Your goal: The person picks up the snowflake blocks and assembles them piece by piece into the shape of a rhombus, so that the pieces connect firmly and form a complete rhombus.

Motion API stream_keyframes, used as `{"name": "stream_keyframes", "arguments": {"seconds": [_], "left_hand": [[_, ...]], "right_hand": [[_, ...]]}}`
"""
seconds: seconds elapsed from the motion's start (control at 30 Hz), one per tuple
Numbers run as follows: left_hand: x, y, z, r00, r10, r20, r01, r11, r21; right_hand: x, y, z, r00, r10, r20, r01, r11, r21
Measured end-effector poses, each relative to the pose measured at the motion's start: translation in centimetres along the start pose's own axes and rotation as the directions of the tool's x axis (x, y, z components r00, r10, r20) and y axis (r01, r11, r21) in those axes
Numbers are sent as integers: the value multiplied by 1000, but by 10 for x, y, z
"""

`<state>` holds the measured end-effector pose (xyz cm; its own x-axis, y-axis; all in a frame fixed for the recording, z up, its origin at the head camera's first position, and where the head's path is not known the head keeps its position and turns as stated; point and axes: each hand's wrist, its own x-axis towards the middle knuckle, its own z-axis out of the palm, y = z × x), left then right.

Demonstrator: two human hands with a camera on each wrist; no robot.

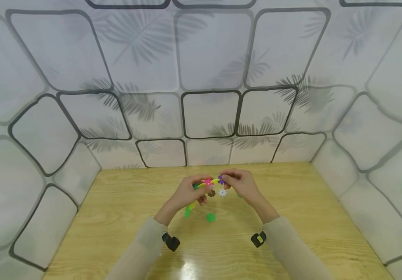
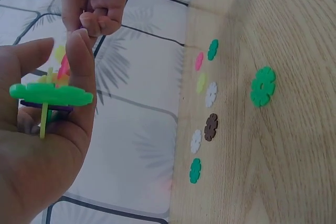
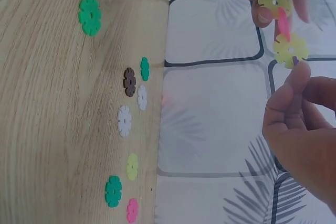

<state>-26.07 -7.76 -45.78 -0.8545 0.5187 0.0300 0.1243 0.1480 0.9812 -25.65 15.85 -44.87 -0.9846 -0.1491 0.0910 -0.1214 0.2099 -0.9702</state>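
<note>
Both hands are raised over the table, working on a chain of interlocked plastic snowflake discs. My left hand (image 1: pixel 187 191) holds the chain at a pink disc (image 1: pixel 208 181); a yellow disc (image 3: pixel 290 52) follows toward the other hand. With thumb and fingers, my right hand (image 1: pixel 244 186) pinches a purple disc (image 1: pixel 221 179) at the chain's end, up against that yellow disc. In the left wrist view, a green disc (image 2: pixel 52 94) of the chain crosses in front of the left palm, with purple and yellow pieces close behind it. The left fingers hide part of the chain.
Loose discs lie on the wooden table (image 1: pixel 117 233): a green disc (image 1: pixel 210 217) nearer the person, and farther back a brown disc (image 2: pixel 211 127), a white disc (image 3: pixel 124 120), a pink disc (image 3: pixel 132 211) and several others. A patterned fabric wall (image 1: pixel 211 116) encloses the table's back and sides.
</note>
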Motion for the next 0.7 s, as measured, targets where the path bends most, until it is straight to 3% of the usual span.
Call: {"name": "stream_keyframes", "arguments": {"seconds": [0.3,0.43,0.7], "left_hand": [[-2,4,-1,995,-25,99,37,991,-125],[-2,4,-1,992,-45,119,59,992,-113],[0,4,3,992,-12,125,20,998,-60]], "right_hand": [[2,1,-2,1000,5,-29,-4,999,49],[2,2,-2,1000,-2,-20,3,999,52],[3,2,2,1000,0,10,-1,997,75]]}}
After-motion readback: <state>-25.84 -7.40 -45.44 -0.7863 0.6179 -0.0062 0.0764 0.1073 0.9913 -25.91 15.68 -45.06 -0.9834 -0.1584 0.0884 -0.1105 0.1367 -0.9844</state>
